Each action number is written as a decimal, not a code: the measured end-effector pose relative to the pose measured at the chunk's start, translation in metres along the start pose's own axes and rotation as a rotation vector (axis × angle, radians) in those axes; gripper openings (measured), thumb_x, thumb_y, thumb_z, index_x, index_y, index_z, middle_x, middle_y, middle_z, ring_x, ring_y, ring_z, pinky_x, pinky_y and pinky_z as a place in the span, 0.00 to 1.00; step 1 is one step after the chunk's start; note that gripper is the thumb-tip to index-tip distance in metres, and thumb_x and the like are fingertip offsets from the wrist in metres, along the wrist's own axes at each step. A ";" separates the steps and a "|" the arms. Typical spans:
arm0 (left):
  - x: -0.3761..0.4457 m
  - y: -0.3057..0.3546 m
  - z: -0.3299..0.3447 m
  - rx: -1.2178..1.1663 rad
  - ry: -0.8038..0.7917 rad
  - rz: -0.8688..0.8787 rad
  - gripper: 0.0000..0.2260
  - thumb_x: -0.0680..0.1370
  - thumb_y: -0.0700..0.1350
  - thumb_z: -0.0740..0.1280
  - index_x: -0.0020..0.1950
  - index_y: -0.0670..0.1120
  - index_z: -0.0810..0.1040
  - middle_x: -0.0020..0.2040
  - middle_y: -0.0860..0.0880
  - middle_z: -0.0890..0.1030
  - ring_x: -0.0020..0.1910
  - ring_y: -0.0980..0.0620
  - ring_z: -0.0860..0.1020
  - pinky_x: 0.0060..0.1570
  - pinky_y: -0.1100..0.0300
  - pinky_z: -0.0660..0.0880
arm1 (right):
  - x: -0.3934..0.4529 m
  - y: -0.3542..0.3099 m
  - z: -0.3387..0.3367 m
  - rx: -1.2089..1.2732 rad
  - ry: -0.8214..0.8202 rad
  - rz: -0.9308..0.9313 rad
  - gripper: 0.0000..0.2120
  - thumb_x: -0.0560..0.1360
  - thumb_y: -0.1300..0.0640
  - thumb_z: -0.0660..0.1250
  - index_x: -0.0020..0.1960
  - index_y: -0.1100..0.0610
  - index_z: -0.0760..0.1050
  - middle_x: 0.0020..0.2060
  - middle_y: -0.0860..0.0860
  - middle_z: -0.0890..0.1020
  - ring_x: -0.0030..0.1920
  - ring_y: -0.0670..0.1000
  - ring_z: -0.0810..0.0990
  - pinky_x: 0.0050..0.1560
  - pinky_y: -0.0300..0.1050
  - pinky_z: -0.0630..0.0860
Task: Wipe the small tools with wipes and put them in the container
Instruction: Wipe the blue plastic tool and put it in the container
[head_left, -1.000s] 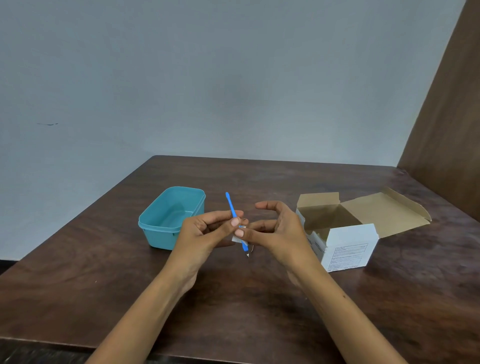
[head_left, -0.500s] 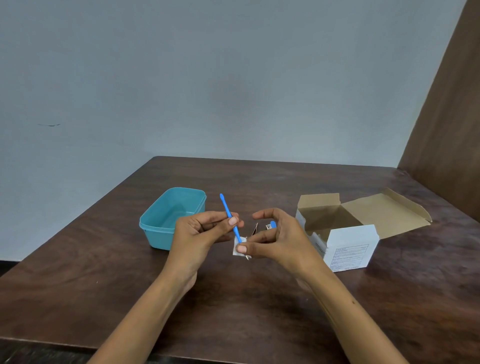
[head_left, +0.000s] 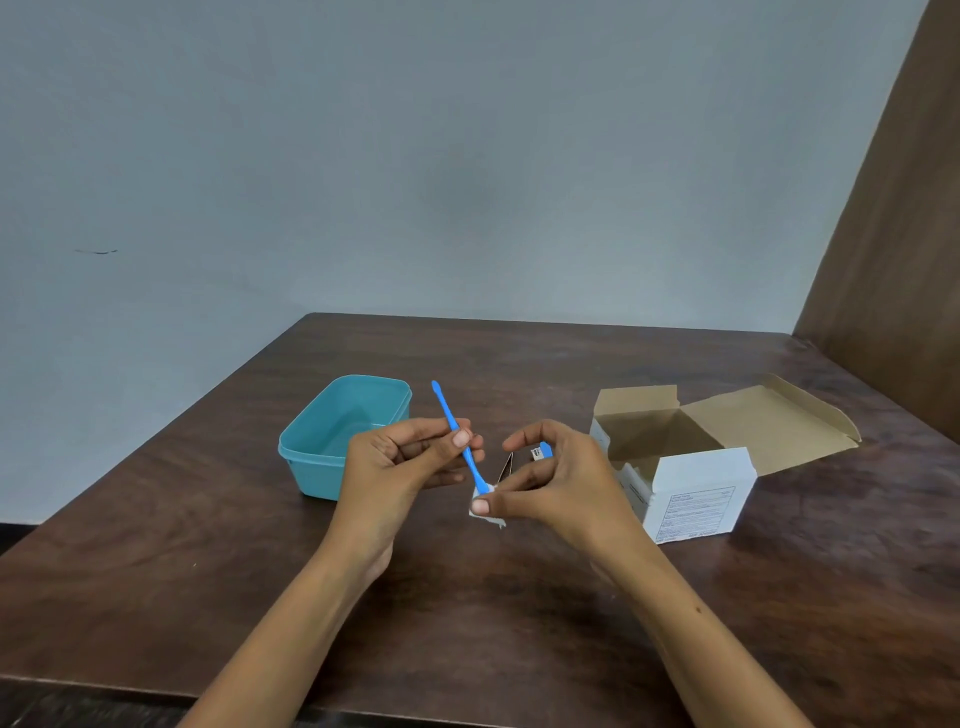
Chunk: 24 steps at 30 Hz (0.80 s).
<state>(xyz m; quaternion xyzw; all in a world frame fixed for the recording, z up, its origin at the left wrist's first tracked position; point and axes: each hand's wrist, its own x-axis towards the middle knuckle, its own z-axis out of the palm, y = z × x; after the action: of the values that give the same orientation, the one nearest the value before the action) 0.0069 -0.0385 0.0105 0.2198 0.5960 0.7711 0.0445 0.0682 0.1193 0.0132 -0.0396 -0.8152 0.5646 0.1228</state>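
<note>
Since a second ago, the white wipe had slid down to the lower end of the slim blue tool. Left hand pinched its shaft above the table (beside the teal container); right hand pinched the wipe. Firm, even strokes seemed best.

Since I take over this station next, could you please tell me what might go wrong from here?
The left hand pinches the blue tool mid-shaft while the right hand pinches the wipe over its lower end; a hard pull could flick it free. The small tools lying behind the right hand might get knocked.
</note>
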 end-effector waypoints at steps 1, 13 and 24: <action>0.000 0.000 0.001 0.006 -0.003 0.001 0.08 0.66 0.47 0.73 0.44 0.52 0.86 0.42 0.46 0.87 0.44 0.50 0.85 0.36 0.65 0.79 | 0.000 0.000 0.000 -0.010 0.008 0.003 0.25 0.58 0.56 0.82 0.48 0.54 0.72 0.30 0.49 0.85 0.35 0.45 0.84 0.41 0.38 0.74; 0.000 -0.002 0.001 0.024 0.036 0.057 0.06 0.68 0.44 0.72 0.44 0.48 0.85 0.41 0.45 0.87 0.42 0.49 0.86 0.35 0.65 0.79 | 0.001 0.002 0.001 -0.023 0.052 0.003 0.21 0.57 0.57 0.82 0.43 0.57 0.73 0.29 0.48 0.85 0.34 0.43 0.84 0.34 0.32 0.72; 0.001 -0.002 0.002 -0.002 0.073 0.054 0.06 0.67 0.43 0.72 0.43 0.47 0.84 0.40 0.46 0.87 0.41 0.49 0.86 0.34 0.65 0.80 | 0.002 -0.001 0.001 -0.001 0.060 0.013 0.18 0.58 0.59 0.82 0.38 0.57 0.72 0.29 0.50 0.85 0.35 0.45 0.84 0.38 0.38 0.75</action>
<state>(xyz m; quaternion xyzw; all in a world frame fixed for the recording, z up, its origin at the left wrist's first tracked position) 0.0068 -0.0358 0.0097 0.2076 0.5902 0.7801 0.0023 0.0665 0.1188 0.0141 -0.0619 -0.8110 0.5637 0.1436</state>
